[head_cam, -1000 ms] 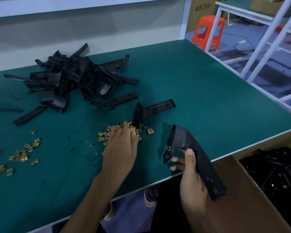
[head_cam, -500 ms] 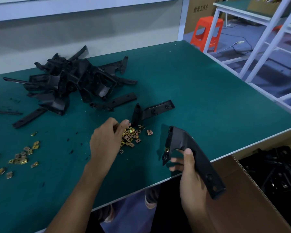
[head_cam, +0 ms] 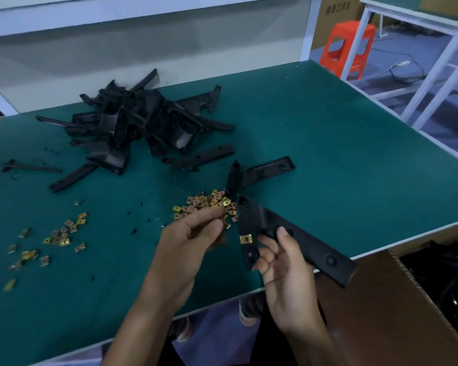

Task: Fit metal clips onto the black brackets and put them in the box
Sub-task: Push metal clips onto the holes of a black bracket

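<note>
Head view: a dark green matted workbench (head_cam: 328, 143) with a pale edge strip fills most of the picture, and a grey-white back panel rises behind it.
Room: beyond the far right corner stand an orange plastic stool (head_cam: 347, 46) and a white metal-framed table (head_cam: 434, 62) on a grey floor.
Bracket stock: a tangled pile of black plastic brackets (head_cam: 143, 122) lies at the back left. One loose black angled bracket (head_cam: 265, 171) lies apart from it, touching the clip heap.
Clips: a heap of small brass-coloured metal clips (head_cam: 209, 202) sits mid-bench, and a thinner scatter of the same clips (head_cam: 61, 233) lies well to the left.
Right hand: the right hand (head_cam: 283, 262) grips a long black plastic bracket (head_cam: 302, 239) over the bench's near edge, thumb on top. One fitted brass clip (head_cam: 246, 239) shows on the bracket's short arm.
Left hand: the left hand (head_cam: 191, 239) pinches a single clip (head_cam: 226, 225), blurred, between thumb and forefinger, just beside the held bracket.
Box: a brown corrugated cardboard box (head_cam: 381, 299) stands below the bench at the right, with dark brackets inside.
Change: half a second ago the left hand was down on the heap; now it is raised and nearer the bracket. The bracket has been turned so that its clipped face looks up.
</note>
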Available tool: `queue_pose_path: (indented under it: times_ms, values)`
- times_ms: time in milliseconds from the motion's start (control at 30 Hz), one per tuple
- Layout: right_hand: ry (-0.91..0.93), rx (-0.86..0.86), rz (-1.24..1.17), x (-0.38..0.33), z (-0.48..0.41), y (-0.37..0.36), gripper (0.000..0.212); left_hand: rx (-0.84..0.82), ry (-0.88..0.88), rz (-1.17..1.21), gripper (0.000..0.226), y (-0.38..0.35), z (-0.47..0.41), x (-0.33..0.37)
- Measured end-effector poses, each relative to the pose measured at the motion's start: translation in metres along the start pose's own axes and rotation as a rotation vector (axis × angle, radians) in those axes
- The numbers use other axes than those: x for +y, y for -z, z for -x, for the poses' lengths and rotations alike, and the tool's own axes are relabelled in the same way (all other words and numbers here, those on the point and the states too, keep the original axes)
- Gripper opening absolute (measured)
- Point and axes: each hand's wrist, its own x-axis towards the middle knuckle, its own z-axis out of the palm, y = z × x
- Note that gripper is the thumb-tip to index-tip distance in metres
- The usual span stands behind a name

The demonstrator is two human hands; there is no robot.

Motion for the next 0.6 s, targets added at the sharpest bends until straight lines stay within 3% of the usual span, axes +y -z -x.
queue_pose_path:
  times_ms: [67, 267, 367, 600]
  values:
    - [-0.019, -0.041, 0.004, 0.003, 0.002, -0.002, 0.033, -0.008, 0.026, 0.079, 0.025, -0.002, 0.005, 0.002]
    - [-0.075, -0.076, 0.0, 0.01, 0.004, -0.002, 0.025, -0.011, 0.032, 0.16, 0.027, -0.002, 0.009, 0.005]
    - [-0.076, -0.118, 0.03, 0.01, 0.004, -0.001, 0.035, -0.009, 0.063, 0.217, 0.034, 0.002, 0.009, 0.008]
    - [-0.058, -0.158, 0.126, 0.011, 0.004, 0.001, 0.038, -0.013, 0.114, 0.209, 0.034, 0.007, 0.006, 0.014]
